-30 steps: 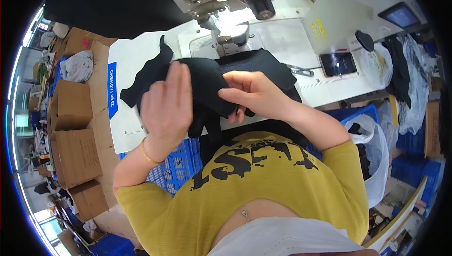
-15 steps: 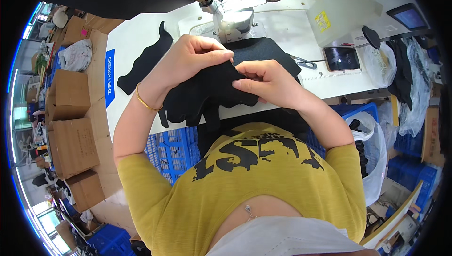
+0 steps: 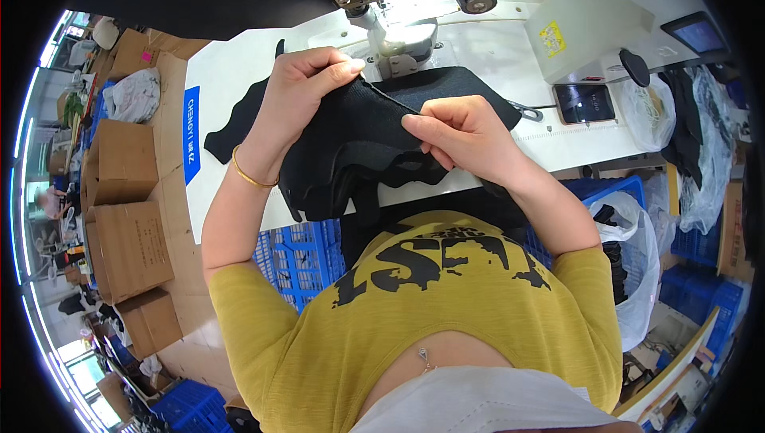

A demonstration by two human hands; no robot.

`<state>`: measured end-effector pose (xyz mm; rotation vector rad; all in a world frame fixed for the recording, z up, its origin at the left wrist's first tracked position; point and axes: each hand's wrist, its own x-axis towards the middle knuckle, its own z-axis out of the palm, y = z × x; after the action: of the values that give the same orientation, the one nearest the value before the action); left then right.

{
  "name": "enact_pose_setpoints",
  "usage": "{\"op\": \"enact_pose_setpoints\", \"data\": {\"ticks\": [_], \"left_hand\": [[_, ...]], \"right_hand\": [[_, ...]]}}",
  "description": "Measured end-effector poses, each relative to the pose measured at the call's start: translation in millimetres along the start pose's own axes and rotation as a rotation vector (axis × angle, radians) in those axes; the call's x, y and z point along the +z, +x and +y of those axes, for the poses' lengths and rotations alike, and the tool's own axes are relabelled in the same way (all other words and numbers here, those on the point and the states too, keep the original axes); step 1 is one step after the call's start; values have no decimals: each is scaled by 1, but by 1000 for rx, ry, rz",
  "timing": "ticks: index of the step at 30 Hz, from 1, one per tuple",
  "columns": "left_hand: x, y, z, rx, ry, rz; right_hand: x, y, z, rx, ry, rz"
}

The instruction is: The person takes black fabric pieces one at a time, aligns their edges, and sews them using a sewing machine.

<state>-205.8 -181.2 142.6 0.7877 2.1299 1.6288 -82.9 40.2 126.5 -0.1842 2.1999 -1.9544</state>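
Moved wider apart since half a second ago: my left grip (image 3: 307,84) and right grip (image 3: 464,134), each pinching black cloth (image 3: 343,134) by its edge. Cloth is over bench (image 3: 223,74), near machine (image 3: 590,27).

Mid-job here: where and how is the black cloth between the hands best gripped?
Probably the black cloth is best pinched along its upper edge, thumb against fingers, from left and right. That edge runs nearly straight between the left hand and right hand, while the lower part bunches in loose folds.
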Motion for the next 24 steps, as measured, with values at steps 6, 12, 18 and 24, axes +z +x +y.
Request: {"op": "enact_pose_setpoints", "data": {"ticks": [6, 12, 18, 24], "left_hand": [[8, 0, -5, 50, -149, 222], [16, -1, -7, 83, -90, 218], [32, -11, 14, 122, 121, -28], [41, -15, 22, 204, 213, 128]], "right_hand": [[19, 4, 17, -346, -86, 220], [24, -5, 18, -362, -123, 224], [16, 6, -12, -210, -274, 138], [21, 5, 5, -354, -226, 210]]}}
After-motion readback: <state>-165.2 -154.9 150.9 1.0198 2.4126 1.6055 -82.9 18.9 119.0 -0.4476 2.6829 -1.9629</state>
